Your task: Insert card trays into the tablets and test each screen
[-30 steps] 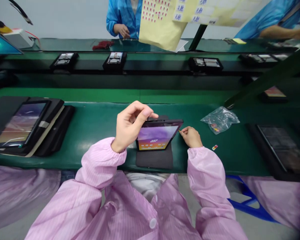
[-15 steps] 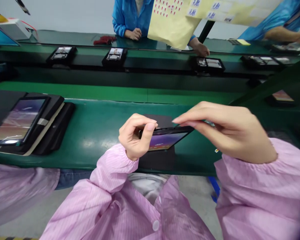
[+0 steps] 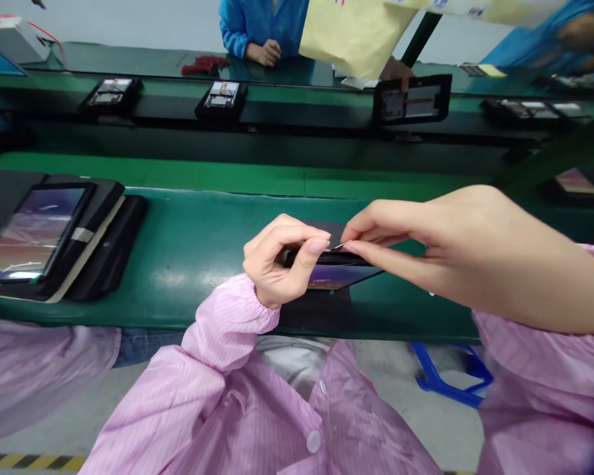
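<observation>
"Right hand (image 3: 468, 257) came in over the tablet since the earlier moment, yes?"

"Yes, it reached across from the right side, and its pink striped sleeve (image 3: 534, 376) came with it."

"What is around this place?"

"One long green tabletop (image 3: 178, 224) goes across the view. On its left part lies another lit tablet (image 3: 32, 231) on a black folio case (image 3: 106, 244). Farther away, black trays with electronic parts (image 3: 221, 94) sit in a row, and behind them a co-worker in a blue coat (image 3: 262, 33) rests both hands near a hanging yellow paper sheet (image 3: 356, 33)."

"And the main thing, where is it?"

"Dark-framed tablet with a lit screen (image 3: 336, 277) leans tilted on a black flat cover (image 3: 317, 313), in the middle of the tabletop, straight in front of the person."

"How does the left hand (image 3: 277, 260) stand?"

"It is clamped on the upper edge of the tablet, the thumb on the front side and the other fingers (image 3: 297, 232) curled behind."

"And the right fingers (image 3: 376, 224)?"

"Thumb and first finger come together in a pinch on a tiny thin gold-coloured metal piece (image 3: 337, 247). Its tip is just at the tablet's upper edge, beside the left hand. I cannot tell if it touches, and the piece is too small to name better."
</observation>
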`<state>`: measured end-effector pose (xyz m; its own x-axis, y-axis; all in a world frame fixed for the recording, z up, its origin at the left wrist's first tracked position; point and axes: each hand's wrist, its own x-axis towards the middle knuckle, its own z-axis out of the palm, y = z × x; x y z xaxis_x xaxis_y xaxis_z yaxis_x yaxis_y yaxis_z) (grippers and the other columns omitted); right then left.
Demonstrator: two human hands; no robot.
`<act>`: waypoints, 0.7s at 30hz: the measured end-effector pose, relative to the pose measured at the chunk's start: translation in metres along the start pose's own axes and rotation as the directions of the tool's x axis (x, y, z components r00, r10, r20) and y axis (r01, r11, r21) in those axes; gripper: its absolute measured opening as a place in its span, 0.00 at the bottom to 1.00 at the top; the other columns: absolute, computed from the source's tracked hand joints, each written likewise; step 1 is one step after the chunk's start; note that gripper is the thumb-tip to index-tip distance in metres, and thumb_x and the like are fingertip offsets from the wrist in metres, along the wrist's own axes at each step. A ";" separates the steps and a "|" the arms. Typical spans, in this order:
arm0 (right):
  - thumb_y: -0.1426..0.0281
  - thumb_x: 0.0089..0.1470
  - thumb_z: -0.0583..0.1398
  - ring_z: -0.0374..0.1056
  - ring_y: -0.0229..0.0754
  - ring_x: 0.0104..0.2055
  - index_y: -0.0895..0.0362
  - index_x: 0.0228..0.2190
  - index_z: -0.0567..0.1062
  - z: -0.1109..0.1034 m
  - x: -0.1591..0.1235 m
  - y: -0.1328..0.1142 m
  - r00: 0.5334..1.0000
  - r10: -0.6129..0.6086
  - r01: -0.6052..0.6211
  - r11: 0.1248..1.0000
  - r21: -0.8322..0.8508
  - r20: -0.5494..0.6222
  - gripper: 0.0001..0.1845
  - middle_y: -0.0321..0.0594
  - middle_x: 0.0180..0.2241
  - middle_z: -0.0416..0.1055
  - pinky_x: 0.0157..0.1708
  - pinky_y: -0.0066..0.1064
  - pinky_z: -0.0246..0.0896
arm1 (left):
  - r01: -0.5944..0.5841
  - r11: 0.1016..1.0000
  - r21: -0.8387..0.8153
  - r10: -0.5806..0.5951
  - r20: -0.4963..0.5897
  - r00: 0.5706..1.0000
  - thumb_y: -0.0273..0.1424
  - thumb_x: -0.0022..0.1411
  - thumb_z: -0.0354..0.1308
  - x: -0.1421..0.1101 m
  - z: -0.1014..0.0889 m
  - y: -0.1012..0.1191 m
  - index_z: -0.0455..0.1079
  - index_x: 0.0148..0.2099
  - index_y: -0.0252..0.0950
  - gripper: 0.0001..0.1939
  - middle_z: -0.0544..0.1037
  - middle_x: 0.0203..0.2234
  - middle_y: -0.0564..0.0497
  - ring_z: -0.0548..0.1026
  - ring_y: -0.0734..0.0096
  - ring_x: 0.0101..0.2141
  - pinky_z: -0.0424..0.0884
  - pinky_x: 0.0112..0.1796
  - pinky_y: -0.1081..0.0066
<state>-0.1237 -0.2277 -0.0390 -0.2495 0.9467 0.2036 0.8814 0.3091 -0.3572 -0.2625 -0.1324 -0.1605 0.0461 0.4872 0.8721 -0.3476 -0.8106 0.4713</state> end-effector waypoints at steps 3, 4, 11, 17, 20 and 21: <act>0.61 0.63 0.54 0.65 0.37 0.18 0.50 0.31 0.75 0.001 0.003 -0.002 1.000 -0.007 0.007 0.998 -0.064 -0.006 0.13 0.32 0.20 0.72 0.22 0.32 0.54 | 0.007 1.000 0.012 -0.007 0.001 1.000 0.29 0.62 0.59 0.000 0.000 0.001 0.72 0.37 0.38 0.01 0.76 0.25 0.55 0.73 0.79 0.24 0.70 0.26 0.75; 0.59 0.64 0.54 0.62 0.36 0.16 0.50 0.30 0.75 0.002 0.004 -0.003 1.000 -0.013 0.012 0.996 -0.090 -0.011 0.15 0.32 0.19 0.71 0.21 0.32 0.53 | 0.007 1.000 0.016 -0.007 0.000 1.000 0.29 0.63 0.59 0.000 -0.001 0.002 0.72 0.37 0.38 0.02 0.76 0.25 0.55 0.73 0.78 0.24 0.71 0.26 0.75; 0.58 0.62 0.56 0.63 0.31 0.19 0.51 0.25 0.74 0.008 0.011 -0.005 0.999 0.019 -0.020 0.999 -0.032 -0.032 0.16 0.26 0.19 0.70 0.22 0.28 0.52 | 0.032 0.996 0.087 -0.032 0.000 0.999 0.32 0.65 0.57 0.000 -0.003 0.003 0.72 0.37 0.41 0.04 0.76 0.26 0.56 0.74 0.77 0.26 0.72 0.27 0.72; 0.62 0.61 0.59 0.62 0.31 0.18 0.50 0.26 0.74 0.024 -0.002 -0.002 0.983 0.017 -0.033 0.996 -0.084 -0.184 0.13 0.27 0.20 0.71 0.22 0.30 0.55 | 0.076 0.993 0.092 -0.071 -0.052 0.996 0.35 0.66 0.56 -0.002 0.001 0.004 0.72 0.37 0.43 0.06 0.77 0.26 0.55 0.74 0.75 0.25 0.72 0.24 0.70; 0.60 0.61 0.59 0.69 0.34 0.23 0.49 0.27 0.75 0.030 -0.006 0.002 0.978 0.076 -0.092 0.993 -0.075 -0.196 0.11 0.28 0.22 0.72 0.24 0.30 0.59 | 0.155 0.983 0.095 -0.156 -0.003 0.988 0.37 0.66 0.56 -0.003 -0.002 0.007 0.72 0.37 0.45 0.05 0.78 0.27 0.55 0.76 0.75 0.27 0.74 0.24 0.71; 0.60 0.61 0.59 0.71 0.36 0.26 0.48 0.28 0.76 0.031 -0.006 0.003 0.978 0.089 -0.101 0.993 -0.057 -0.187 0.11 0.29 0.22 0.72 0.26 0.29 0.61 | 0.198 0.975 0.102 -0.203 0.038 0.978 0.38 0.66 0.56 -0.004 -0.004 0.008 0.71 0.38 0.46 0.06 0.79 0.29 0.56 0.77 0.75 0.28 0.75 0.25 0.70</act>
<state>-0.1323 -0.2301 -0.0700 -0.0907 0.9369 0.3378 0.9236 0.2060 -0.3232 -0.2688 -0.1392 -0.1608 0.1516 0.6286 0.7628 -0.2345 -0.7268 0.6456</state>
